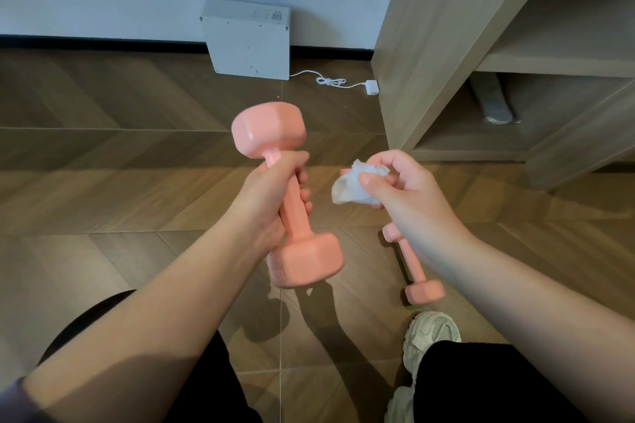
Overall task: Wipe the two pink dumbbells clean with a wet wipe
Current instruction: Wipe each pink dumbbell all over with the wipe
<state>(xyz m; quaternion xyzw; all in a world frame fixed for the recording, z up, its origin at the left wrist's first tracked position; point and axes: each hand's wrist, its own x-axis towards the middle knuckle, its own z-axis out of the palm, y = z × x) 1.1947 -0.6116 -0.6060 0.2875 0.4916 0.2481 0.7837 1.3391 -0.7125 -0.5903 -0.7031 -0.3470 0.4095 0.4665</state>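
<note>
My left hand point(271, 196) grips the handle of a pink dumbbell point(269, 129), holding it off the floor and tilted, one head far and high, the other near and low. My right hand point(400, 187) pinches a crumpled white wet wipe point(350, 187) a short way to the right of that dumbbell, not touching it. The second pink dumbbell point(421, 282) lies on the wooden floor below my right wrist, which hides its far head in part.
A wooden shelf unit point(446, 45) stands at the right. A white flat box point(249, 41) leans on the wall, with a white cable and plug point(371, 87) on the floor. My light shoe point(429, 333) and dark trouser legs fill the bottom.
</note>
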